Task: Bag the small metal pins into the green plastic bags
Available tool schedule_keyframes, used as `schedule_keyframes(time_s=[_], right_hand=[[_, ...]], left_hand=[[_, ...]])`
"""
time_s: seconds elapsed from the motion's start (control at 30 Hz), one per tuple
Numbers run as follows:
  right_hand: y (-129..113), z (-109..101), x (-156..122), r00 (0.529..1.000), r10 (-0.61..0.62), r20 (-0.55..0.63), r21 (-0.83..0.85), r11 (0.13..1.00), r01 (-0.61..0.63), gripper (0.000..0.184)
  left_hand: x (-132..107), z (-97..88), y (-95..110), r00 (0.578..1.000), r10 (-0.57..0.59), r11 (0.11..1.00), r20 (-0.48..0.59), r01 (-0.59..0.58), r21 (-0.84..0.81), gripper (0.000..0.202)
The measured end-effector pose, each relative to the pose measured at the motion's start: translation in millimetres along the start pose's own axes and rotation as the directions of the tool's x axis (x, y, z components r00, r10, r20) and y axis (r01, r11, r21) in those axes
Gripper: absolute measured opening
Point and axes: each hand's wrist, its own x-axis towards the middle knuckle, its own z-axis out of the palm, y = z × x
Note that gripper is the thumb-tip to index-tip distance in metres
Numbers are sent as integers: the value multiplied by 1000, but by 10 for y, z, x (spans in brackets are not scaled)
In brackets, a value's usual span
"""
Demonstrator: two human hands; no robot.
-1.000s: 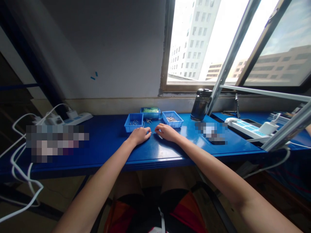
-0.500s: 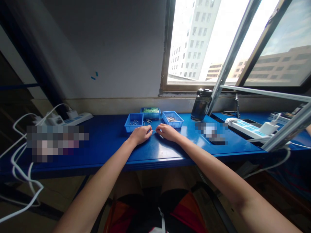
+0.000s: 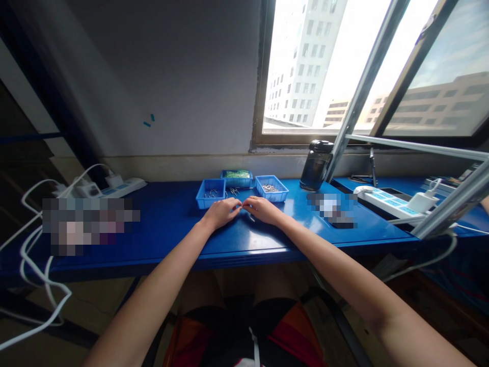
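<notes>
My left hand (image 3: 222, 213) and my right hand (image 3: 262, 209) meet at the fingertips above the blue table (image 3: 160, 224). Both are closed in a pinch around something tiny, mostly covered by the fingers and too small to name. Beyond my left hand is a blue tray (image 3: 201, 200) with a few thin metal pieces inside. Several small metal pieces (image 3: 234, 191) lie loose on the table just past my fingers. Behind my right hand, another blue tray (image 3: 281, 196) holds a pile of small metal parts. One more small piece (image 3: 252, 218) lies below my right fingers.
A third blue tray (image 3: 249, 179) with green contents stands by the wall. To the right are a black bottle (image 3: 317, 165), a metal frame post (image 3: 357, 112) and a power strip (image 3: 393, 202). White cables (image 3: 23, 255) and another power strip (image 3: 130, 186) lie at the left.
My hands have come closer together, so the fingertips now meet. The thin piece that showed between them is mostly covered. The trays have not moved.
</notes>
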Motion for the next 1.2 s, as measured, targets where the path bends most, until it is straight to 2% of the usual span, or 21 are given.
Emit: schedule_keyframes(time_s=[0.4,0.63,0.97,1.2], right_hand=[[-9,-10,4,1000,17,19,40,999,-18,18],[-7,-21,7,998,42,42,28,999,-43,17],[-6,-24,1,997,51,52,59,997,-54,17],[-19,-30,3,997,56,50,46,997,-58,20]], left_hand=[[-16,-10,60,995,46,999,-94,-45,19,12],[-16,-42,77,1000,-11,1000,-23,11,-12,8],[-4,13,12,998,38,999,-44,-38,-10,11],[-4,32,-23,999,25,999,-43,-23,42,15]])
